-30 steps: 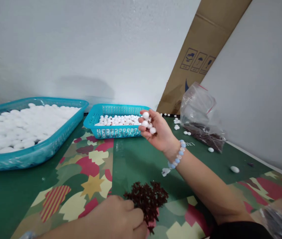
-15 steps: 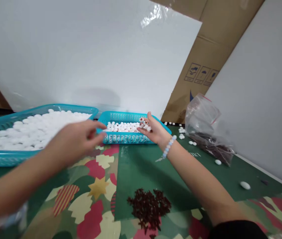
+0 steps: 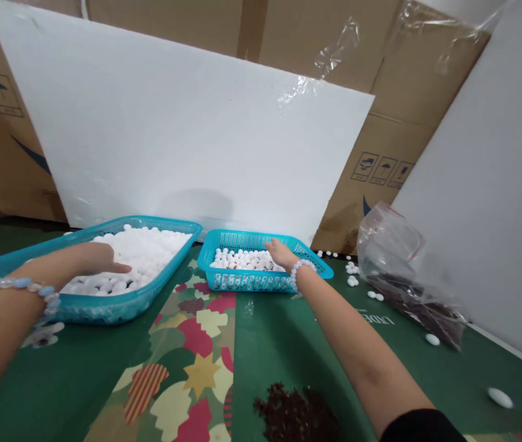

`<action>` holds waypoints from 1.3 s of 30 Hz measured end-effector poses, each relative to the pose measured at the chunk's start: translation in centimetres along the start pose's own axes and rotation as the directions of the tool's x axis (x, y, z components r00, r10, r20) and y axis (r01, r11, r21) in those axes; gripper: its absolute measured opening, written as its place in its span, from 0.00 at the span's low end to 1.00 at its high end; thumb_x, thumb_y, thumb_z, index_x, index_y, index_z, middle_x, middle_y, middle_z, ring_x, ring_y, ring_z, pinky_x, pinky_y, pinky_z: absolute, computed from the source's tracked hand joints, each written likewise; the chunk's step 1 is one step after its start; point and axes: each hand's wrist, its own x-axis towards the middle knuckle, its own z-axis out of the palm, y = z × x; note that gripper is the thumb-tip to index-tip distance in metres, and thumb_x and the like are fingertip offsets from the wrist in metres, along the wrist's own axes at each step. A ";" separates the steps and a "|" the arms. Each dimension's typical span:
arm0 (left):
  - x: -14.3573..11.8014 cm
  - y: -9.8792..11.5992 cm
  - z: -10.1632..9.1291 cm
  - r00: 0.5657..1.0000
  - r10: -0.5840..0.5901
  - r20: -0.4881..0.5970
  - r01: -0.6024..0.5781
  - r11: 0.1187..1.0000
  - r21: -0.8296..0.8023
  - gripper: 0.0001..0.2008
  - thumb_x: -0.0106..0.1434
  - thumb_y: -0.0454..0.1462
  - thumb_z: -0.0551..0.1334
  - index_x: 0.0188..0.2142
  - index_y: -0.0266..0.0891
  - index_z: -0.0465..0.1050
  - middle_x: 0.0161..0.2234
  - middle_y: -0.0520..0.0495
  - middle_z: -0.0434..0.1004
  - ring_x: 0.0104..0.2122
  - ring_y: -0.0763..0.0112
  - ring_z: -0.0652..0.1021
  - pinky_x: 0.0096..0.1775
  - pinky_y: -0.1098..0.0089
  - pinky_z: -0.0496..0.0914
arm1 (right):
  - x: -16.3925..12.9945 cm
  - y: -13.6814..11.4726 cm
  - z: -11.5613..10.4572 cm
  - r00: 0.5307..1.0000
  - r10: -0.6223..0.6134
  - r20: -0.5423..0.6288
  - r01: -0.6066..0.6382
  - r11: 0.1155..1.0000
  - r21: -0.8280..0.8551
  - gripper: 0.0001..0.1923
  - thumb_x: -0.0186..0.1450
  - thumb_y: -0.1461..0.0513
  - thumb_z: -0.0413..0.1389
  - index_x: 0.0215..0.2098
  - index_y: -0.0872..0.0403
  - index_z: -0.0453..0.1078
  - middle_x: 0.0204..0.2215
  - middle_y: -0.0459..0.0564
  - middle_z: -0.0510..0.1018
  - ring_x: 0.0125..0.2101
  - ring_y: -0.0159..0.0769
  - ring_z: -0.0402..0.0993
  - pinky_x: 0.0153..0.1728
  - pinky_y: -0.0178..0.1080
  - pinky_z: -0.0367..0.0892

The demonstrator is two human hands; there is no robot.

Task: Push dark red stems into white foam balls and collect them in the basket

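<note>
- L hand [image 3: 93, 258] is over the big tray [image 3: 150, 291], at the white balls [image 3: 153, 245]; one digit sticks out, the other fingertips are hidden, so I cannot tell if it grips sth.
- R hand [image 3: 283, 253] is over the small basket [image 3: 242, 282], near the balls inside [image 3: 237, 261]; its fingertips do not show clearly, so cannot tell if they are apart or closed.
- Risk: balls may roll out if L hand lifts too many at once, bc they look smooth & round.
- Risk: R bracelet [image 3: 304, 264] is close to the basket rim; it may catch in the holes & pull the basket.
- Risk: brown pile [image 3: 293, 414] lies near the R forearm on the green cover [image 3: 261, 344]; a low sleeve [image 3: 420, 426] could scatter it.
- Around: clear bag w/ dark contents [image 3: 390, 239] at far right, a loose ball [image 3: 500, 398] nearer; white board [image 3: 196, 135] & cardboard [image 3: 325, 37] behind.
- In the way: tray & basket walls, so hands must pass over them; the board probably limits reach at the back.
</note>
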 end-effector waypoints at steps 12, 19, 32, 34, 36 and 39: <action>0.2 -0.5 2.2 0.964 -0.048 0.260 0.026 0.996 0.089 0.23 0.43 0.50 0.51 0.05 0.34 0.58 0.07 0.52 0.58 0.12 0.76 0.60 0.22 0.73 0.53 | -0.5 0.2 -1.2 0.992 -0.126 -0.028 0.109 0.934 -0.340 0.15 0.59 0.59 0.43 0.42 0.58 0.56 0.38 0.51 0.63 0.36 0.32 0.63 0.35 0.41 0.60; 0.5 -0.2 1.4 0.981 -0.045 0.188 0.008 0.981 0.193 0.23 0.45 0.50 0.49 0.08 0.33 0.60 0.08 0.53 0.58 0.13 0.78 0.59 0.22 0.75 0.54 | -0.8 1.3 -1.9 0.984 -0.173 -0.049 0.141 0.911 -0.387 0.15 0.59 0.60 0.42 0.43 0.57 0.55 0.39 0.51 0.62 0.37 0.32 0.62 0.36 0.41 0.60; -0.9 4.3 -1.6 0.964 -0.262 -0.038 0.250 0.948 -0.196 0.24 0.45 0.50 0.47 0.32 0.30 0.58 0.28 0.46 0.59 0.27 0.71 0.62 0.27 0.69 0.59 | -7.8 0.2 -3.6 0.743 -0.463 0.484 0.615 0.757 -0.220 0.07 0.52 0.63 0.51 0.30 0.53 0.66 0.28 0.44 0.69 0.29 0.27 0.64 0.32 0.30 0.59; -1.5 6.0 -2.2 0.978 -0.208 0.021 0.204 0.928 -0.311 0.22 0.46 0.46 0.48 0.37 0.31 0.56 0.30 0.46 0.58 0.25 0.74 0.61 0.26 0.72 0.58 | -10.0 0.3 -4.0 0.436 -0.493 0.753 0.773 0.634 -0.033 0.08 0.51 0.65 0.52 0.31 0.54 0.67 0.30 0.46 0.69 0.28 0.26 0.64 0.30 0.29 0.59; -2.1 7.9 -2.8 0.989 -0.130 0.065 0.145 0.925 -0.350 0.20 0.46 0.43 0.48 0.37 0.33 0.58 0.30 0.48 0.58 0.24 0.77 0.61 0.26 0.73 0.58 | -11.4 0.7 -4.3 0.268 -0.468 0.842 0.830 0.557 0.045 0.10 0.53 0.66 0.50 0.34 0.57 0.66 0.32 0.49 0.68 0.29 0.27 0.64 0.31 0.30 0.60; -3.2 10.8 -3.1 0.995 0.081 0.057 -0.057 0.941 -0.333 0.20 0.46 0.44 0.47 0.34 0.32 0.62 0.28 0.51 0.60 0.26 0.76 0.62 0.29 0.72 0.57 | -12.4 1.5 -4.5 0.288 -0.445 0.848 0.841 0.540 -0.002 0.11 0.54 0.66 0.49 0.35 0.58 0.65 0.31 0.51 0.69 0.30 0.29 0.65 0.30 0.30 0.59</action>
